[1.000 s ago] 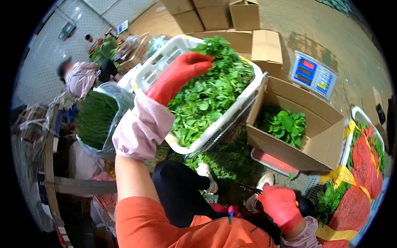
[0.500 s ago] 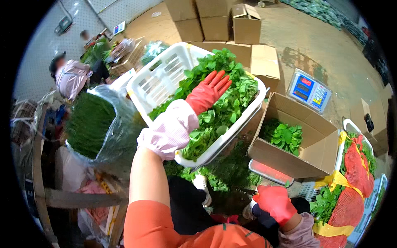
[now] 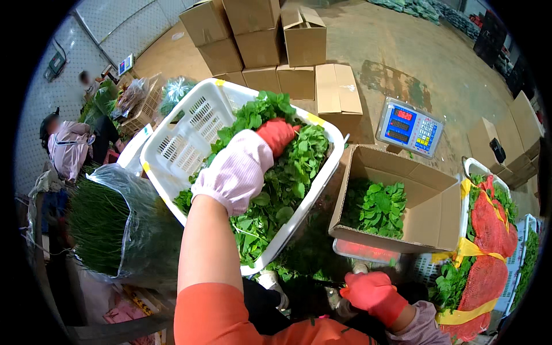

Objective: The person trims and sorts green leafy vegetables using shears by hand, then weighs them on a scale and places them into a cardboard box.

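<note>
My left hand point(image 3: 275, 136), in a red glove with a pink checked sleeve, is closed on leafy greens point(image 3: 293, 184) piled in a white perforated basket point(image 3: 175, 158); its fingertips are partly hidden by leaves. My red-gloved right hand point(image 3: 374, 296) is low at the right, closed round a dark, thin tool point(image 3: 333, 284), mostly hidden. Right of the basket, an open cardboard box point(image 3: 431, 207) holding a smaller bunch of greens point(image 3: 382, 210) stands on a scale pan point(image 3: 365, 247). The blue scale display point(image 3: 409, 127) lies behind that box.
A plastic bag of long green stalks point(image 3: 103, 224) is at left, near a crouching person point(image 3: 72, 149). Stacked cartons point(image 3: 253, 34) stand behind, more cartons point(image 3: 512, 144) at right. Red mesh bundles point(image 3: 486, 276) with yellow bands lie at right in crates. Loose greens litter the floor below.
My left hand, spread above the greens half a second ago, has sunk into them and curled its fingers. The view has shifted, so the cartons behind show more. My right hand stays low.
</note>
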The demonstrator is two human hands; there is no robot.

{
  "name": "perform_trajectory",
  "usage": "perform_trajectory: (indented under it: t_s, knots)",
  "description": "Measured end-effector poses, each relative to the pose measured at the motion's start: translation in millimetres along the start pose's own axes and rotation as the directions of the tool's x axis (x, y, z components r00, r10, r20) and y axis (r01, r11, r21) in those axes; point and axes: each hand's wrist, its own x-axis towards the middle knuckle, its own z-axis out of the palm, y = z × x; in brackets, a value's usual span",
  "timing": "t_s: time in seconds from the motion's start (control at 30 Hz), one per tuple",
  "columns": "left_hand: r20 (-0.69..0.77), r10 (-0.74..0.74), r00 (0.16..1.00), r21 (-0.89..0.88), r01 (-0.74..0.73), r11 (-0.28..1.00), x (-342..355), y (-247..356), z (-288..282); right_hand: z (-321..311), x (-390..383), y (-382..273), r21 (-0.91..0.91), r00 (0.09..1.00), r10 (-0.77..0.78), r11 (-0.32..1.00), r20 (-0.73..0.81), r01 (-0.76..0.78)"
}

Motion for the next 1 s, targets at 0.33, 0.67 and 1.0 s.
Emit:
perform_trajectory:
  t_s: [0.33, 0.67, 1.0]
  knots:
    - [-0.193, 0.17, 0.966, 0.102, -0.153, 0.983, -100, -13, 31, 7, 16, -4, 0.069, 0.993, -0.119, 0.99, -0.015, 0.12]
    - [-0.07, 0.084, 0.994, -0.341, -0.103, 0.934, -30, -26, 28, -12, 13, -13, 0.057, 0.978, -0.047, 0.998, 0.205, 0.036]
    - [-0.422, -0.516, 0.746, -0.552, 0.24, 0.798, -108, 3, 73, -16, 16, -18, 0.049, 0.995, -0.03, 0.998, 0.099, 0.025]
